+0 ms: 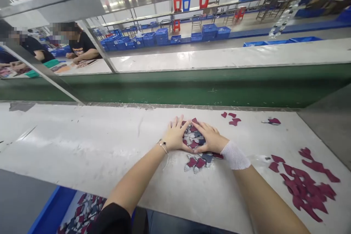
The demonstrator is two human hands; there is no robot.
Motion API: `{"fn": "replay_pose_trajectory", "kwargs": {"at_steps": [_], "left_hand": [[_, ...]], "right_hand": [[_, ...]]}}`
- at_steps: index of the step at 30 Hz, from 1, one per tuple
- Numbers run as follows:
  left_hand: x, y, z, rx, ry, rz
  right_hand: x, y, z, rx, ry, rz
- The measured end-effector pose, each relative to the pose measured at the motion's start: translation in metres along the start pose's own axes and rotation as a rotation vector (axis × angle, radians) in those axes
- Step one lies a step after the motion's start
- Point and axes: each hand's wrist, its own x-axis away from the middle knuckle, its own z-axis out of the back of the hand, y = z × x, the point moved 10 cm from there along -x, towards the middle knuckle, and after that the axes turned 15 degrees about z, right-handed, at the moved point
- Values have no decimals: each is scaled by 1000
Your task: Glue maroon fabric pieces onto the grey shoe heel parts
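Note:
My left hand [176, 136] and my right hand [210, 137] lie on the white table around a small pile of cut pieces [193, 137] in maroon, grey and dark blue. The thumbs come close together at the near side of the pile, and the fingers are spread along its edges. Just below the hands lie a few more pieces [197, 162], maroon with grey tips. The left wrist wears a bracelet, the right a white wrist band [236, 155]. What the pieces are exactly, I cannot tell.
Loose maroon pieces [304, 186] are heaped at the right, with smaller ones [231, 117] towards the back. A blue bin [45, 210] full of similar pieces stands at lower left. A green conveyor side [192, 87] runs behind the table. Co-workers [82, 45] sit at far left.

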Motion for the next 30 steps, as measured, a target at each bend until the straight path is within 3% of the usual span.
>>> {"fn": "replay_pose_trajectory", "kwargs": {"at_steps": [5, 8, 15, 22, 25, 30], "left_hand": [[-5, 15, 7, -129, 39, -97], [8, 12, 8, -164, 62, -73], [18, 7, 3, -162, 136, 69], [16, 13, 1, -84, 203, 77], [22, 5, 3, -61, 242, 58], [43, -25, 9, -81, 298, 99]], "right_hand": [[16, -9, -3, 5, 7, -23], [4, -6, 6, 21, 2, -78], [-47, -9, 16, 57, -165, -123], [-36, -25, 12, 97, -85, -85], [-32, -28, 9, 118, -50, -68], [-34, -32, -2, 185, -15, 36]]}}
